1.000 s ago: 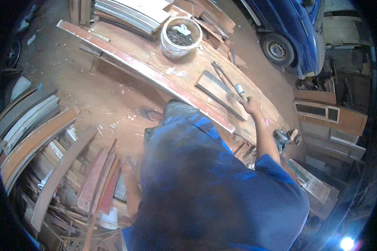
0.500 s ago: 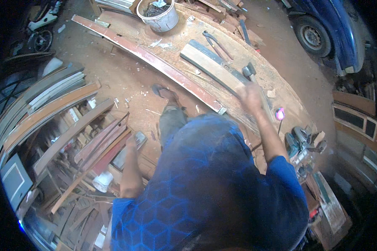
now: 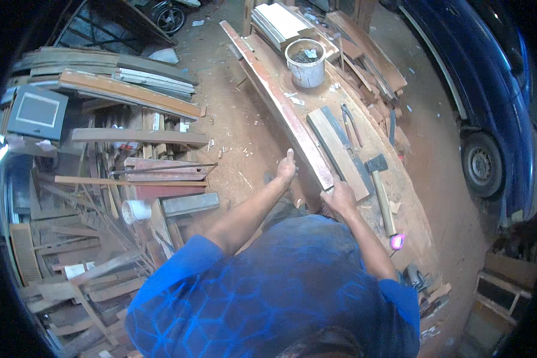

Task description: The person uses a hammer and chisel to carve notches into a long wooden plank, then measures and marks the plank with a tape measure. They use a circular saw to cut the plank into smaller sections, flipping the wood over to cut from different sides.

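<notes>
The workbench (image 3: 413, 218) bears a bucket (image 3: 308, 75) (scraps (image 3: 304, 56) inside) near reddish wood (image 3: 291, 123).

A head-worn fisheye looks down over the workbench (image 3: 414, 230).

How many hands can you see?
2. The right hand is on the near end of the long reddish plank, and the left hand is just to the left of that plank. Both are in plain view.
</notes>
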{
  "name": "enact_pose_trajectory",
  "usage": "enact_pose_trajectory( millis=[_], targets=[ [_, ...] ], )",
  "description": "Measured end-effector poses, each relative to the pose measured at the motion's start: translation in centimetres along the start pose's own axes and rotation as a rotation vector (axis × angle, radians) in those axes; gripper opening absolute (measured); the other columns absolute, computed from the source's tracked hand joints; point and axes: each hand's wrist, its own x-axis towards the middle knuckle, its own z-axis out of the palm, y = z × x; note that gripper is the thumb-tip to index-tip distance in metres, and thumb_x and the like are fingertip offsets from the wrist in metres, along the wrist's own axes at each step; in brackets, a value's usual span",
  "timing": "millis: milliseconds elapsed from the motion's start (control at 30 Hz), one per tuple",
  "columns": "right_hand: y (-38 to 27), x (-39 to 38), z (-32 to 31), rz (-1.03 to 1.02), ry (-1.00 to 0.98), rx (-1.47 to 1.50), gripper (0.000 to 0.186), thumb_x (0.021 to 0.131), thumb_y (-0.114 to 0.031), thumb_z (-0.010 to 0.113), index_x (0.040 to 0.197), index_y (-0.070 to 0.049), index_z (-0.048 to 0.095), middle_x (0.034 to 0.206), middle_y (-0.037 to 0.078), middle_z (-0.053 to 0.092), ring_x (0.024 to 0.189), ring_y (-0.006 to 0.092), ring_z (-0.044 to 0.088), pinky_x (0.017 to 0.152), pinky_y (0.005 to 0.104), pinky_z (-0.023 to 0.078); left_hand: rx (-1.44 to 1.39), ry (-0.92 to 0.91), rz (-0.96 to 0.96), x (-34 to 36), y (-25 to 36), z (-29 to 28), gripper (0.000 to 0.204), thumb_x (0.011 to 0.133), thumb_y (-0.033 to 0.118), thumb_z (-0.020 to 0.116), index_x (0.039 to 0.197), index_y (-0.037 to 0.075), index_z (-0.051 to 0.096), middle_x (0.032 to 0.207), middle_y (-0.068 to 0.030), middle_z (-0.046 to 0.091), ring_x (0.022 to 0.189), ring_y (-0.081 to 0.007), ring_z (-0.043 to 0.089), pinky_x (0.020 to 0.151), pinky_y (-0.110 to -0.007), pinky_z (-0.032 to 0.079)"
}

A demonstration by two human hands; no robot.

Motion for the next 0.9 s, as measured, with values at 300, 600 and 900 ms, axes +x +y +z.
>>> enact_pose_trajectory(
  millis=[300,600,900],
  targets=[
    [4.2,-2.4,-6.6,0.290,-0.385,0.949,0.056,0.084,-0.020,0.079,0.131,0.002,0.058,0.113,0.011,0.072,0.102,0.0210,0.070,0.086,0.0367,0.058,-0.668,-0.533,-0.017,-6.9,3.3,7.6,0.092,0.098,0.070,0.045,0.150,-0.005,0.037,0.145,-0.0210,0.055,0.130,-0.0358,0.057,0.109,-0.052,0.049],
    [1.0,-3.0,-5.2,0.135,-0.132,0.407,0.064,0.075,-0.028,0.081,0.126,0.005,0.060,0.109,0.022,0.072,0.099,0.0335,0.071,0.087,0.0419,0.056,-0.289,-0.231,0.049,-9.4,3.5,4.1,0.087,0.099,0.068,0.049,0.151,-0.001,0.038,0.141,-0.0228,0.056,0.128,-0.0335,0.058,0.110,-0.052,0.045],
    [-8.8,-5.0,-8.9,-0.290,0.184,0.138,0.069,0.083,-0.043,0.078,0.130,0.003,0.058,0.095,0.024,0.072,0.085,0.0426,0.071,0.080,0.0484,0.057,-0.863,-0.607,0.204,-14.8,7.0,0.5,0.089,0.093,0.067,0.056,0.152,0.003,0.037,0.143,-0.0227,0.054,0.130,-0.0391,0.055,0.111,-0.054,0.046]
  ],
)
